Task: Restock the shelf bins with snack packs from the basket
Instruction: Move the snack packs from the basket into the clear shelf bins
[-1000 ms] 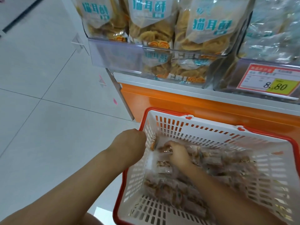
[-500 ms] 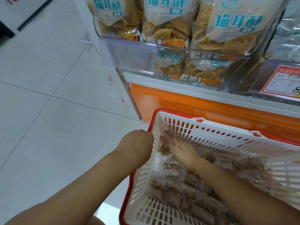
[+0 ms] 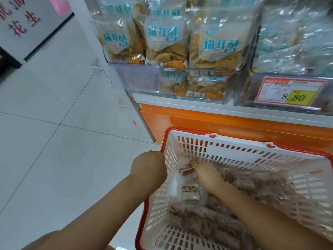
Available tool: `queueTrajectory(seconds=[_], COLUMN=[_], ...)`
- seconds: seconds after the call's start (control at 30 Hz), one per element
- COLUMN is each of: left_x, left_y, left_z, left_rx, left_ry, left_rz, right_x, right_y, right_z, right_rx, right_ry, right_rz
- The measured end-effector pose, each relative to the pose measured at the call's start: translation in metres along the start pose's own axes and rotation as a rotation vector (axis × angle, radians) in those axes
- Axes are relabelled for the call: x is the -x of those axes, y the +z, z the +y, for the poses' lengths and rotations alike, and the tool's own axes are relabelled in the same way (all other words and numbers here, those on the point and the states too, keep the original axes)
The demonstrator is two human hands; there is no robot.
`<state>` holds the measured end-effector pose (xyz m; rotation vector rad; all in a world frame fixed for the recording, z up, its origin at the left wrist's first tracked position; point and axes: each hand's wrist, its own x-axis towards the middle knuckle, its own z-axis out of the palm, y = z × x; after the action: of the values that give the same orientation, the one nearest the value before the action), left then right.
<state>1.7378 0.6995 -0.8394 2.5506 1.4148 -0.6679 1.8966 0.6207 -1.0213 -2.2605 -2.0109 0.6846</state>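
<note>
1. Since 1.0 s ago, the right hand (image 3: 205, 175) is seen shifted from the middle of the basket (image 3: 234, 152) toward its far left corner. More of the shelf is taken in by the view.
2. The left hand (image 3: 148, 170) is unchanged in place. It is clenched on the basket's red rim at the left corner, with the back of the hand turned to the camera and the fingers hidden behind it.
3. The right hand is held inside the basket, palm down. Its fingers (image 3: 195, 161) are stretched forward and laid on a clear pack (image 3: 187, 171) near the far left wall.
4. The snack packs (image 3: 191, 221) are all found in the basket, piled along the bottom. They are clear wrappers with brownish contents, and the detail is blurred.
5. The basket is white with slotted walls. It is held in front of the orange panel (image 3: 216, 125) at the foot of the shelf.
6. A clear bin (image 3: 135, 78) is mounted above the panel. Bags of yellow crisps (image 3: 165, 42) with teal lettering are stood upright in it.
7. A second bin (image 3: 255, 87) is noted just to the right, filled with pale bags (image 3: 292, 42). A price tag (image 3: 288, 93) reading 8.80 is fixed to its front.
8. Pale floor tiles (image 3: 45, 141) are recorded at left, and a sign (image 3: 19, 20) with red characters at top left.
</note>
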Motion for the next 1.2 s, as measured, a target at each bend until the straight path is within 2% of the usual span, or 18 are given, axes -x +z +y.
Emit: queueTrajectory(seconds=[0.07,0.17,0.2,0.27,0.37,0.43,0.57,0.67,0.77,0.83,1.0,1.2], left_x=[0.005,0.010,0.012,0.016,0.035,0.046,0.060,0.068,0.076,0.080,0.091,0.094], left_y=[0.000,-0.007,-0.011,-0.018,-0.031,-0.040,-0.055,-0.066,-0.076,-0.082,-0.095,-0.108], left_z=[0.002,0.004,0.006,0.011,0.024,0.033,0.044,0.052,0.061,0.065,0.077,0.098], left_rx=[-0.009,0.174,0.277,0.492,0.923,1.125,1.473,1.758,1.918,1.970,1.891,1.790], left_ry=[-0.022,-0.031,-0.025,0.020,0.113,0.200,0.303,0.290,0.241,0.252,0.346,0.314], left_rz=[0.101,0.167,0.131,-0.044,-0.288,-0.269,-0.237,-0.330,-0.375,-0.360,-0.291,-0.276], right_x=[0.012,0.037,0.046,0.063,0.088,0.101,0.128,0.148,0.164,0.172,0.190,0.215], right_y=[-0.012,-0.041,-0.051,-0.074,-0.104,-0.124,-0.162,-0.186,-0.206,-0.217,-0.245,-0.273], right_z=[-0.004,-0.016,-0.021,-0.033,-0.045,-0.047,-0.052,-0.060,-0.065,-0.065,-0.067,-0.046], right_rx=[-0.147,-0.411,-0.484,-0.588,-0.666,-0.708,-0.820,-0.944,-1.049,-1.142,-1.282,-1.310], right_ry=[0.112,0.198,0.188,0.137,0.068,0.041,-0.003,0.001,0.042,0.033,0.008,0.078], right_rz=[0.053,0.306,0.406,0.559,0.716,0.767,0.763,0.798,0.821,0.854,0.955,1.198])
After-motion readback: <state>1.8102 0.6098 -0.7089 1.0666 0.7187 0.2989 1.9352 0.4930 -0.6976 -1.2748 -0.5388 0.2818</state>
